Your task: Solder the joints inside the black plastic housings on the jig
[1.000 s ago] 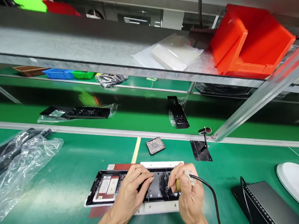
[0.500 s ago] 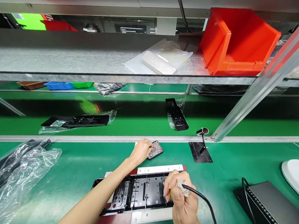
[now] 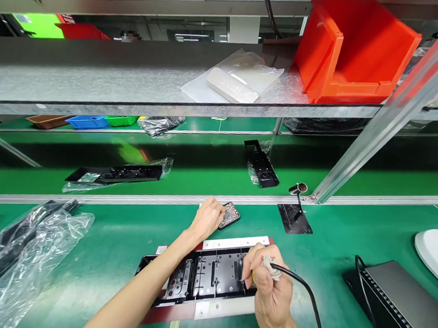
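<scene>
A long, shallow black casing (image 3: 226,274) lies face up on the green tabletop (image 3: 107,256), set in a fixture with white strips (image 3: 229,306) along its long sides and a dark-red base (image 3: 170,313). Its inside is glossy, with ribs, a dark slot, small holes and reddish dots towards the left; the forearm hides part of that end.

Just beyond it sits a small dark-rimmed tray (image 3: 229,224) of tiny metallic pieces (image 3: 231,212). A red bin (image 3: 322,61) stands on the metal shelf (image 3: 99,74), its open side facing forward.

The left arm reaches across the casing, and the left hand (image 3: 209,217) is at the tray's left side, fingers bent downward; whether they pinch a piece cannot be told. The right hand (image 3: 273,289) grips a corded tool (image 3: 271,268) in curled fingers over the casing's right end, the black cable (image 3: 309,292) trailing towards the near edge.
</scene>
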{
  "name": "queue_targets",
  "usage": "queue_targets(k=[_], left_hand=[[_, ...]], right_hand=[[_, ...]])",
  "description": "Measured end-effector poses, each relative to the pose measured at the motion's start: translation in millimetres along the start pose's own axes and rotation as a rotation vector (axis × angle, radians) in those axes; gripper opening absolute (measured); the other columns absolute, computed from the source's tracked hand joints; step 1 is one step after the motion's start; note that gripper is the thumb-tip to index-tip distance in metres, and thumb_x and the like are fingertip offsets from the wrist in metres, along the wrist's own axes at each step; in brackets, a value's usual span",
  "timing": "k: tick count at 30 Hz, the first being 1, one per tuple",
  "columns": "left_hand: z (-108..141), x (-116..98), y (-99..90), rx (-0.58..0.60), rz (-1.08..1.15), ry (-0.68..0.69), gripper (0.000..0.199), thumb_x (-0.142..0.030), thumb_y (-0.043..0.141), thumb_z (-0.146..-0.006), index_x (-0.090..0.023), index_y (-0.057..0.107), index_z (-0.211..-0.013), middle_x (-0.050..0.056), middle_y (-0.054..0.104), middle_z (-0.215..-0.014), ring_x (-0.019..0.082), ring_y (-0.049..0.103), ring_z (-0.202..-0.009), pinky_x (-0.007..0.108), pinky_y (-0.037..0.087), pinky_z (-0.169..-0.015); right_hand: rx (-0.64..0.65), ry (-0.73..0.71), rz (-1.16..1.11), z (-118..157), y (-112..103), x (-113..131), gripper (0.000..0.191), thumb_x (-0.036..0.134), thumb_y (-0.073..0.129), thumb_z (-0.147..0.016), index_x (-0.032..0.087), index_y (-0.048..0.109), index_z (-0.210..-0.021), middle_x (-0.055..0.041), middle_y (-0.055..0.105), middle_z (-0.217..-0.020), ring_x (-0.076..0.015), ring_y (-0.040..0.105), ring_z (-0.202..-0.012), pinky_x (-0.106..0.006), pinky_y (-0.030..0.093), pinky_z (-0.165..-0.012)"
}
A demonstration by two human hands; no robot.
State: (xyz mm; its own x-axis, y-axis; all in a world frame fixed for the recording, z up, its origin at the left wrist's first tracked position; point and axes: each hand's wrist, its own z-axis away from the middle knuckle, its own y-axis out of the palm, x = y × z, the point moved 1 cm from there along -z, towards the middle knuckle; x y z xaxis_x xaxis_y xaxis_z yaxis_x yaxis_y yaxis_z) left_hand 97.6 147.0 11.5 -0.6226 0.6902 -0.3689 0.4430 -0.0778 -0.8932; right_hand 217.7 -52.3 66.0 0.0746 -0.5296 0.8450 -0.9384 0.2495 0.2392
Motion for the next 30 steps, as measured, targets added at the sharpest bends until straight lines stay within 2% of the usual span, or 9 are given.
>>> queue_targets(k=[6, 11, 15, 20, 24, 30], left_hand=[[48, -38, -22.1, -0.009, 0.236, -0.093, 0.013, -0.018, 0.057, -0.089, -0.021, 0.069, -0.088, 0.002, 0.068, -0.089, 0.018, 0.061, -0.087, 0.029, 0.050, -0.079], [79, -68, -29.0, 0.057, 0.389, -0.006, 0.018, -0.020, 0.055, -0.096, -0.022, 0.071, -0.091, 0.001, 0.069, -0.085, 0.018, 0.059, -0.093, 0.029, 0.049, -0.082], [82, -75, -21.5, 0.101, 0.425, 0.147, 0.019, -0.023, 0.051, -0.101, -0.019, 0.069, -0.095, 0.005, 0.070, -0.088, 0.021, 0.055, -0.096, 0.033, 0.048, -0.084], [76, -76, -10.5, 0.122, 0.330, 0.274, 0.026, -0.024, 0.046, -0.103, -0.018, 0.069, -0.094, 0.005, 0.068, -0.086, 0.021, 0.053, -0.094, 0.034, 0.047, -0.083], [74, -77, -10.2, 0.121, 0.287, 0.323, 0.031, -0.020, 0.040, -0.104, -0.018, 0.070, -0.095, 0.006, 0.066, -0.086, 0.020, 0.052, -0.093, 0.033, 0.046, -0.080], [74, -76, -11.2, 0.127, 0.292, 0.354, 0.025, -0.014, 0.045, -0.100, -0.018, 0.069, -0.100, 0.006, 0.067, -0.089, 0.020, 0.053, -0.094, 0.032, 0.048, -0.079]], right_hand=[[-0.052, 0.020, 0.015, -3, -4, 6, 0.021, 0.035, 0.044, -0.102, 0.023, 0.051, -0.086, 0.0021, 0.056, -0.067, -0.0113, 0.048, -0.055, -0.030, 0.041, -0.058], [-0.131, 0.057, -0.037, -10, -5, 10, 0.021, 0.034, 0.043, -0.102, 0.023, 0.049, -0.085, 0.0036, 0.054, -0.063, -0.0108, 0.048, -0.052, -0.026, 0.040, -0.051], [-0.184, 0.074, -0.040, -16, -5, 11, 0.022, 0.033, 0.043, -0.102, 0.023, 0.047, -0.083, 0.0046, 0.053, -0.060, -0.0101, 0.047, -0.049, -0.026, 0.043, -0.050], [-0.227, 0.061, -0.007, -17, -6, 13, 0.023, 0.034, 0.043, -0.102, 0.023, 0.046, -0.082, 0.0057, 0.053, -0.059, -0.0094, 0.048, -0.047, -0.029, 0.050, -0.055], [-0.227, 0.040, 0.008, -15, -6, 15, 0.024, 0.034, 0.043, -0.102, 0.023, 0.046, -0.081, 0.0055, 0.053, -0.058, -0.0099, 0.048, -0.047, -0.028, 0.049, -0.054], [-0.198, 0.026, 0.001, -11, -6, 12, 0.022, 0.032, 0.043, -0.102, 0.023, 0.047, -0.083, 0.0046, 0.053, -0.060, -0.0110, 0.050, -0.050, -0.030, 0.047, -0.054]])
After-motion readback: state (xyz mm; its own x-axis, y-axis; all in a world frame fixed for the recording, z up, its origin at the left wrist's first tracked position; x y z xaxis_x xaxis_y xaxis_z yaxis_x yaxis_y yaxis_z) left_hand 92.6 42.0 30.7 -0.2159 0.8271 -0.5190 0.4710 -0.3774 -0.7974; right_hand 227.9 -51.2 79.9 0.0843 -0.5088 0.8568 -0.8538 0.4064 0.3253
